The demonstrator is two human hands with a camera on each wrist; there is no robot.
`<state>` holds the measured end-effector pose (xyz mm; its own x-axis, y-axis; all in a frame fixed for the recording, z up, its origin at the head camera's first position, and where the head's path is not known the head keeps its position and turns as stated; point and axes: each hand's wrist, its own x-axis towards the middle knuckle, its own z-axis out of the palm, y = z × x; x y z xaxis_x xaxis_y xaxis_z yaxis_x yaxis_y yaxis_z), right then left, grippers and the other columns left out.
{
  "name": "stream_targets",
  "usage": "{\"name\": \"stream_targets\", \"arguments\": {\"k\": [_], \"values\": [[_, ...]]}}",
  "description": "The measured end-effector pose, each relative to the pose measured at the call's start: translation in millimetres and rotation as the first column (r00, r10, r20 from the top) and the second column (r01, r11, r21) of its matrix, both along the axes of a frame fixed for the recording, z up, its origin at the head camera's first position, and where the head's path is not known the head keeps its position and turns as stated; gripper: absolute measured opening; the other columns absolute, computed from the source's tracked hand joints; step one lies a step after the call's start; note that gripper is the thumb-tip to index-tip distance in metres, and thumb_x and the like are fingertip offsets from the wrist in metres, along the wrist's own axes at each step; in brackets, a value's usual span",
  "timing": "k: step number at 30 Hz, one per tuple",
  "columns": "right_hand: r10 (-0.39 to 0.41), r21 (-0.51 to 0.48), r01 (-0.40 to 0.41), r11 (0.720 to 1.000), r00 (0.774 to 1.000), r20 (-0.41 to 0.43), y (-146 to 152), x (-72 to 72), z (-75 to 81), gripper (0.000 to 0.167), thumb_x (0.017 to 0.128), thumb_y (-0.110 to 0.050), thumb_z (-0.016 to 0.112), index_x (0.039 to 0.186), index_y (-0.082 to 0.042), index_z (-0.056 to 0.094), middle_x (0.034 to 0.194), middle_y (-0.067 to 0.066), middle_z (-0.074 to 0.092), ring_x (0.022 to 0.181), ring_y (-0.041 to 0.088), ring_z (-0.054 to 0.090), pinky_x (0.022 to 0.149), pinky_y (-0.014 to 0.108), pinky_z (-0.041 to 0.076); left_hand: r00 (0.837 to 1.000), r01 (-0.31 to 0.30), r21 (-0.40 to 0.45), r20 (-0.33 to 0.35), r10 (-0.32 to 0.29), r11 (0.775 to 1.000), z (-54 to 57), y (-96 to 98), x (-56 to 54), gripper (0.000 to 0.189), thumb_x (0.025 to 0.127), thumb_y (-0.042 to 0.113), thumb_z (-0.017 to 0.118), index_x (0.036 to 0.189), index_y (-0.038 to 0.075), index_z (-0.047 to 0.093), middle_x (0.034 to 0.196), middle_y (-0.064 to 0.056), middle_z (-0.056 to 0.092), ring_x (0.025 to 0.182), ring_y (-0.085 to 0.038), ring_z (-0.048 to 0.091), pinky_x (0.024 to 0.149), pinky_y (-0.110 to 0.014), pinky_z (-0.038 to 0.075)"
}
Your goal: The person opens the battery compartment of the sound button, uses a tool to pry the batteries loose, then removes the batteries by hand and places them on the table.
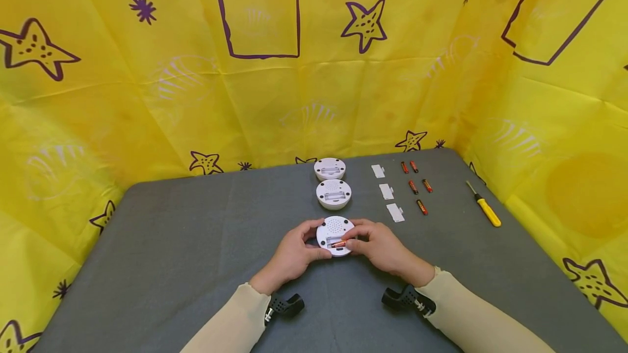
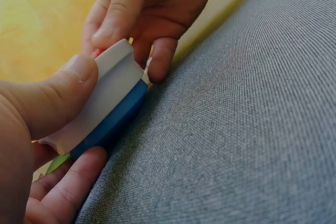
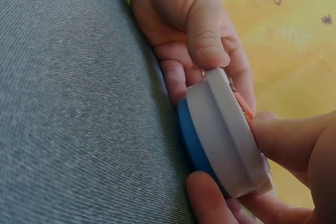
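Note:
A round white device (image 1: 336,226) with a dotted speaker grille lies grille side up between the hands; its lower part is blue (image 2: 118,116) in the wrist views. My left hand (image 1: 296,252) grips its left edge, thumb on the near rim. With my right hand (image 1: 381,247), I pinch a red-orange battery (image 1: 338,244) at the device's battery compartment. In the right wrist view, the right thumb presses the battery (image 3: 243,106), while other fingers of that hand touch the device's side. How far the battery sits inside is partly hidden by the fingers.
Behind stand two similar white devices (image 1: 333,188), (image 1: 330,164) with uncovered battery compartments. To the right lie three white covers (image 1: 395,212), several red-and-black batteries (image 1: 422,207) and a yellow-handled screwdriver (image 1: 488,212). Yellow patterned cloth (image 1: 265,102) hangs around the grey table (image 1: 171,244).

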<state>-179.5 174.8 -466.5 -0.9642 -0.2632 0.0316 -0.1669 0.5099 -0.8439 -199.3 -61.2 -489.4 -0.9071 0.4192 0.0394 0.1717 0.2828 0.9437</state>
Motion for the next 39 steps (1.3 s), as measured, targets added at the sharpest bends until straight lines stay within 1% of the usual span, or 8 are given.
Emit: {"name": "stream_targets", "arguments": {"k": [7, 12, 15, 20, 23, 26, 31, 39], "values": [[-0.073, -0.137, 0.075, 0.988, 0.997, 0.018, 5, -4.5, 2.6, 0.011, 0.09, -0.01, 0.075, 0.098, -0.017, 0.078, 0.119, 0.002, 0.067, 0.113, 0.023, 0.059, 0.091, 0.039, 0.047, 1.0, -0.009, -0.014, 0.004, 0.009, 1.0, -1.2, -0.7, -1.5, 0.075, 0.077, 0.023, 0.088, 0.142, 0.011, 0.054, 0.134, -0.004, 0.06, 0.12, -0.019, 0.056, 0.094, -0.037, 0.048], [-0.087, -0.298, 0.116, 0.948, 0.99, 0.109, 12, -8.7, 5.0, 0.014, 0.095, -0.006, 0.067, 0.108, -0.003, 0.073, 0.108, 0.01, 0.07, 0.1, 0.025, 0.064, 0.083, 0.034, 0.053, 1.0, -0.014, -0.008, 0.009, 0.014, 1.0, -0.4, -0.6, -1.3, 0.075, 0.077, 0.021, 0.089, 0.142, 0.01, 0.054, 0.134, -0.006, 0.06, 0.12, -0.02, 0.056, 0.094, -0.04, 0.047], [-0.066, -0.417, 0.134, 0.899, 0.983, 0.172, 17, -12.5, 5.2, 0.019, 0.099, -0.003, 0.06, 0.114, 0.007, 0.066, 0.11, 0.017, 0.07, 0.1, 0.028, 0.066, 0.085, 0.037, 0.055, 1.0, -0.015, -0.008, 0.012, 0.015, 1.0, 0.9, -0.5, -0.6, 0.075, 0.077, 0.021, 0.088, 0.142, 0.01, 0.054, 0.135, -0.007, 0.059, 0.12, -0.02, 0.056, 0.094, -0.04, 0.048], [-0.024, -0.598, 0.202, 0.776, 0.956, 0.291, 26, -17.8, 7.2, 0.031, 0.102, 0.0, 0.053, 0.128, 0.017, 0.052, 0.112, 0.019, 0.067, 0.101, 0.028, 0.067, 0.086, 0.041, 0.055, 1.0, -0.01, 0.005, 0.012, 0.01, 1.0, 1.8, -0.5, 0.1, 0.074, 0.077, 0.018, 0.088, 0.142, 0.009, 0.053, 0.134, -0.008, 0.059, 0.119, -0.019, 0.057, 0.091, -0.035, 0.049], [0.006, -0.672, 0.232, 0.703, 0.943, 0.333, 31, -18.6, 11.2, 0.03, 0.103, -0.001, 0.051, 0.13, 0.013, 0.053, 0.111, 0.02, 0.065, 0.1, 0.028, 0.068, 0.085, 0.043, 0.055, 1.0, -0.005, 0.016, 0.009, 0.005, 1.0, 1.8, -0.6, 0.4, 0.074, 0.077, 0.017, 0.088, 0.142, 0.008, 0.053, 0.134, -0.008, 0.06, 0.119, -0.02, 0.057, 0.089, -0.032, 0.049], [0.035, -0.707, 0.243, 0.664, 0.934, 0.355, 36, -18.2, 15.6, 0.029, 0.104, -0.002, 0.05, 0.13, 0.006, 0.057, 0.112, 0.024, 0.06, 0.098, 0.029, 0.068, 0.085, 0.046, 0.054, 1.0, -0.002, 0.02, 0.01, 0.002, 1.0, 1.8, -1.0, 0.2, 0.074, 0.077, 0.018, 0.088, 0.142, 0.008, 0.053, 0.134, -0.008, 0.06, 0.118, -0.02, 0.058, 0.088, -0.032, 0.05], [0.053, -0.71, 0.258, 0.655, 0.922, 0.384, 42, -19.9, 18.0, 0.031, 0.105, -0.003, 0.049, 0.134, 0.001, 0.056, 0.107, 0.02, 0.06, 0.094, 0.03, 0.069, 0.084, 0.043, 0.055, 1.0, -0.003, 0.013, 0.018, 0.003, 1.0, 1.3, -1.0, 0.2, 0.074, 0.077, 0.018, 0.088, 0.143, 0.009, 0.053, 0.135, -0.009, 0.059, 0.118, -0.02, 0.058, 0.089, -0.035, 0.05], [0.103, -0.754, 0.215, 0.62, 0.931, 0.351, 51, -26.3, 10.8, 0.023, 0.101, 0.004, 0.053, 0.114, -0.009, 0.067, 0.104, 0.017, 0.063, 0.093, 0.027, 0.068, 0.085, 0.038, 0.055, 0.999, -0.007, 0.008, 0.031, 0.007, 1.0, -2.8, -1.0, -1.3, 0.076, 0.077, 0.015, 0.087, 0.144, 0.01, 0.052, 0.137, -0.009, 0.058, 0.121, -0.022, 0.056, 0.095, -0.044, 0.047]]}}
